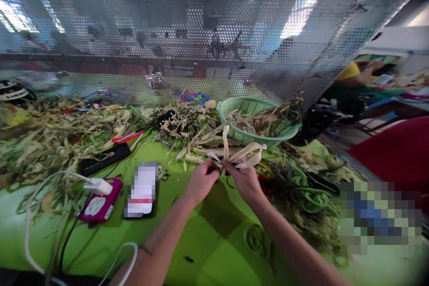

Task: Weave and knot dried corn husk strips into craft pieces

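Note:
My left hand (203, 179) and my right hand (244, 179) meet over the green table, their fingertips close together. Pale, dry leaf strips (248, 154), resembling corn husk, fan upward and to the right out of the right hand's pinch. The left fingers are closed at the base of the same bunch, on a short pale strip end. What lies exactly between the fingertips is partly hidden. Just behind the hands, more dried strips (211, 140) are heaped against a light green plastic basket (264, 136).
A phone (142, 190) and a magenta power strip (102, 201) with a white plug (98, 186) lie left. A red box cutter (128, 136) rests near piled dry leaves (67, 134). Green plant stems (308, 196) spread at right. A perforated metal panel (187, 40) stands behind.

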`<state>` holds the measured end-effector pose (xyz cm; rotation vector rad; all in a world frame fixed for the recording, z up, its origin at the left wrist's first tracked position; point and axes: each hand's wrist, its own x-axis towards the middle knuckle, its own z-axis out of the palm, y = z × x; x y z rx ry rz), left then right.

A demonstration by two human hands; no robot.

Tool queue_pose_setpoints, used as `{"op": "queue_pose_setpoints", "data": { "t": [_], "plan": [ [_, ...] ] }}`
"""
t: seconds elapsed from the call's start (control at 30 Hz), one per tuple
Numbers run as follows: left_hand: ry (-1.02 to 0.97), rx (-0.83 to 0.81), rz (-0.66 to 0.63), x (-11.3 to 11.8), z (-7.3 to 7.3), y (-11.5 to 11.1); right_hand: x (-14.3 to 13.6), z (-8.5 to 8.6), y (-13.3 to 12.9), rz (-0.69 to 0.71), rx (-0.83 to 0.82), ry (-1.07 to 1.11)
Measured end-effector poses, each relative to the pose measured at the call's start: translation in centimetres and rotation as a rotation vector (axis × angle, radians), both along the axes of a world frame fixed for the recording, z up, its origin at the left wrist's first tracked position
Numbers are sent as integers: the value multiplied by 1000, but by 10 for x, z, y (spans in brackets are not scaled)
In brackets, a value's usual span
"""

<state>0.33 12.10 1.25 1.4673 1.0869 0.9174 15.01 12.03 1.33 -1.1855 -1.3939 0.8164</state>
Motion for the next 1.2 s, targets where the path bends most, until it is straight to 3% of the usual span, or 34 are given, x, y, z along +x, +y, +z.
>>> {"op": "queue_pose_setpoints", "data": {
  "t": [0.23,0.37,0.53,0.83,1.07,1.2],
  "plan": [
    [-131,-114,-22,0,-1,1,-6,-2,-3,-20,-29,216],
    [-220,-148,-56,-3,1,1,-5,4,-5,4,-56,232],
    [-237,-70,-67,-5,1,2,-2,9,-7,102,-49,229],
    [-240,-119,-92,-1,-1,3,-2,5,-5,85,-73,406],
    [-210,-43,-70,-3,2,0,2,7,-4,141,-207,416],
    [-207,31,-57,-3,3,-1,1,9,-4,97,-209,411]
  ]
}}
